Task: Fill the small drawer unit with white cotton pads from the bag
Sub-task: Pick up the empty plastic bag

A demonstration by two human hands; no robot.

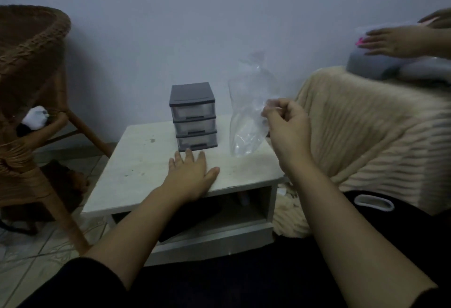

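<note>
The bag (246, 114) is clear glossy plastic. The drawer unit (194, 117) is matt grey plastic with translucent fronts. The table (136, 161) looks pale, scuffed. At nine o'clock, the chair (31, 68) is woven wicker.

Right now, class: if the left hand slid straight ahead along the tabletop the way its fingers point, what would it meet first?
Most likely the small drawer unit: the left hand lies flat, fingertips just short of its bottom drawer, though the gap is hard to judge.
</note>
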